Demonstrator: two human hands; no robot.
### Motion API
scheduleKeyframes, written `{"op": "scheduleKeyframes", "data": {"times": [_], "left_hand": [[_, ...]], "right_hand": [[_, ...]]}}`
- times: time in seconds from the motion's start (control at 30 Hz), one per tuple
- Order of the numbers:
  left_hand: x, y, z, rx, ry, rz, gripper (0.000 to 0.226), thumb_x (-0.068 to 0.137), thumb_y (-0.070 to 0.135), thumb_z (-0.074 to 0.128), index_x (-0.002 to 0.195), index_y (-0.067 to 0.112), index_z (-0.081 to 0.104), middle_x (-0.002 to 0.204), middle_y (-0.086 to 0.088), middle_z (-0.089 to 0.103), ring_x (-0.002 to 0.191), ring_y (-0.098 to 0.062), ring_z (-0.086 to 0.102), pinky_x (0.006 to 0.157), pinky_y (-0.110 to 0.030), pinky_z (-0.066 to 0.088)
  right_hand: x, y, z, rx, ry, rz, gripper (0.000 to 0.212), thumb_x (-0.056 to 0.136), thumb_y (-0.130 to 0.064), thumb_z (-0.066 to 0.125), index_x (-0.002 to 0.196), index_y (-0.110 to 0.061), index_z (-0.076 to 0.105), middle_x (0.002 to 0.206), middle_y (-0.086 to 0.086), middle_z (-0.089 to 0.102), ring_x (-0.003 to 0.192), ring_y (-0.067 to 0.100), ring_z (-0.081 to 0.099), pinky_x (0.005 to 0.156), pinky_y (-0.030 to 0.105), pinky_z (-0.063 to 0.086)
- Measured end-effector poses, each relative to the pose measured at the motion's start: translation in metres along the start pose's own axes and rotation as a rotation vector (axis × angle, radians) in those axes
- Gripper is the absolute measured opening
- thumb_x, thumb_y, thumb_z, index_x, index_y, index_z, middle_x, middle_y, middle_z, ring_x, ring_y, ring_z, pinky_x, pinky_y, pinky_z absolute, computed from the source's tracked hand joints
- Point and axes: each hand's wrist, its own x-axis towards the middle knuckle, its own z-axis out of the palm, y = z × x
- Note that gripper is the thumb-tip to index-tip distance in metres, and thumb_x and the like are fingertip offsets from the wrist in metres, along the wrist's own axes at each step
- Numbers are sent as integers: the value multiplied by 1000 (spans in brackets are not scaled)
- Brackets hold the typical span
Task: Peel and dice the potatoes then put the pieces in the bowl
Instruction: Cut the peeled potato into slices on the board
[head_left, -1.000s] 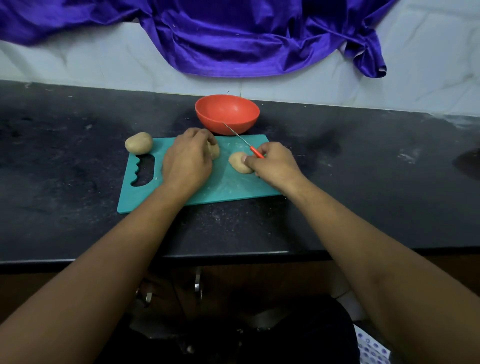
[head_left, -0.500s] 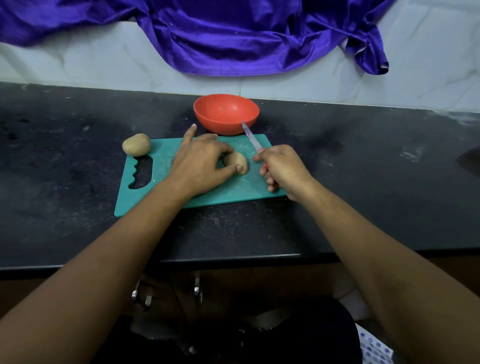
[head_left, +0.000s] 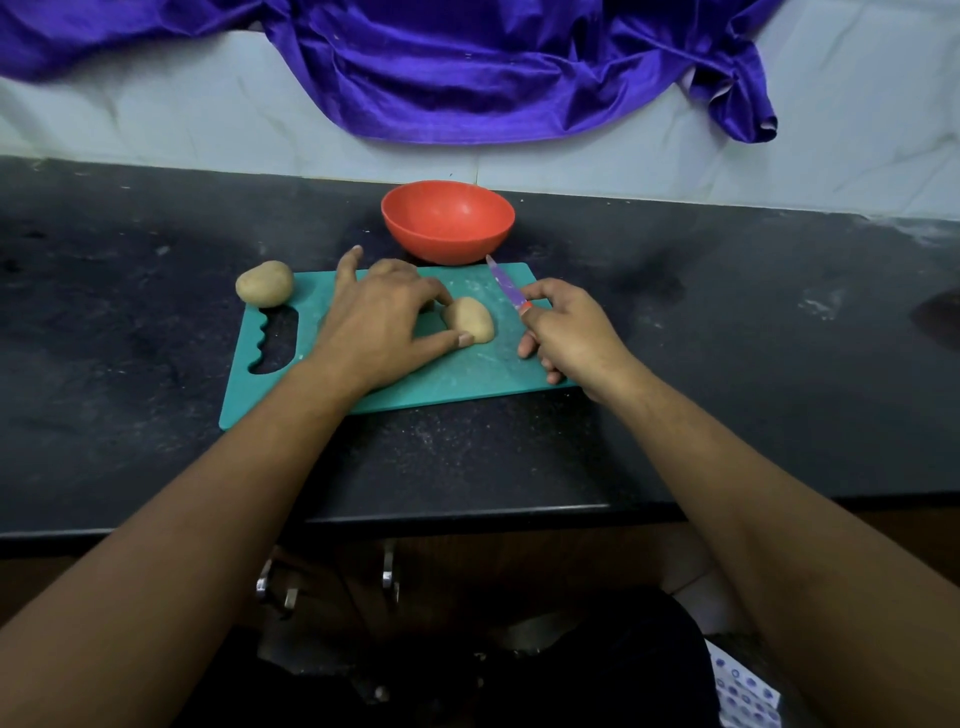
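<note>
Much as half a second ago: left grip (head_left: 379, 322) still pinching potato half (head_left: 472, 319) on board (head_left: 467, 374), right grip (head_left: 569, 332) just beside, clenched round knife (head_left: 506, 286), blade tip near bowl (head_left: 447, 223). At board's far-left corner, on table (head_left: 727, 364), whole potato (head_left: 264, 283).

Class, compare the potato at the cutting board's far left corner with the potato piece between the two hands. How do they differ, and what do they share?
The corner potato lies untouched at the cutting board's corner; the potato piece lies mid-board, held by the left hand. The corner potato looks rounder and fuller than the potato piece. Both are pale tan; neither is in the bowl.
</note>
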Motion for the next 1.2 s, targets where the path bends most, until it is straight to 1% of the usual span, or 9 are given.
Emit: {"op": "scheduleKeyframes", "data": {"times": [0.13, 0.23, 0.37, 0.47, 0.67, 0.8, 0.93, 1.07, 1.2], "left_hand": [[3, 11, 1, -37, 23, 8, 58, 83, 73, 60, 119, 29, 70, 115, 4, 71, 122, -20, 58, 122, -57, 12], [10, 19, 1, -39, -10, -7, 53, 84, 66, 65, 122, 29, 69, 110, 3, 72, 117, -22, 61, 124, -54, 9], [18, 20, 3, -64, -16, -36, 50, 81, 66, 69, 117, 31, 70, 104, 5, 74, 112, -22, 63, 124, -50, 8], [17, 21, 8, -81, 6, -60, 52, 80, 66, 69, 117, 29, 70, 108, 3, 74, 113, -23, 63, 125, -51, 12], [9, 19, 16, -125, 72, -58, 58, 82, 74, 62, 119, 30, 71, 119, 7, 73, 119, -17, 61, 124, -54, 13], [10, 20, 15, -130, 84, -88, 55, 79, 72, 65, 115, 32, 72, 112, 5, 74, 114, -18, 62, 124, -53, 15], [11, 20, 16, -108, 86, -89, 55, 79, 72, 65, 116, 32, 73, 111, 1, 75, 112, -21, 63, 123, -53, 19], [13, 19, 16, -98, 69, -101, 58, 79, 73, 64, 119, 32, 73, 113, 1, 75, 114, -22, 63, 121, -52, 22], [13, 20, 15, -107, 69, -104, 57, 80, 72, 65, 119, 31, 73, 113, 1, 75, 114, -22, 63, 121, -52, 23]], "right_hand": [[0, -1, -1, -33, 6, 1, 29, 103, -20, 51, 130, -28, 60, 86, 5, 71, 42, 6, 47, 41, 23, 42], [0, -4, -3, -82, -14, -2, 31, 103, -19, 52, 131, -30, 60, 88, 6, 71, 41, 6, 48, 41, 23, 43], [-1, -7, -9, -171, -33, -21, 39, 99, -15, 51, 133, -33, 60, 84, 8, 71, 39, 9, 50, 43, 27, 49], [-1, -18, -17, -274, -31, -52, 42, 97, -14, 53, 133, -32, 62, 81, 8, 72, 42, 16, 57, 45, 31, 54], [-5, -53, -32, -531, -111, -84, 43, 92, -13, 51, 126, -32, 68, 70, -1, 74, 48, 18, 62, 44, 26, 49], [-2, -72, -32, -638, -167, -75, 35, 92, -10, 50, 114, -27, 72, 67, 1, 74, 43, 15, 57, 39, 23, 46], [2, -84, -29, -673, -217, -58, 33, 94, -9, 49, 116, -17, 72, 66, 2, 75, 54, 20, 55, 41, 25, 49], [10, -93, -26, -669, -259, -16, 31, 96, -5, 51, 121, -8, 68, 73, 10, 76, 36, 13, 41, 41, 24, 44], [17, -102, -21, -692, -283, 7, 25, 95, -6, 54, 116, -6, 68, 74, 13, 75, 33, 13, 38, 42, 22, 43]]}}
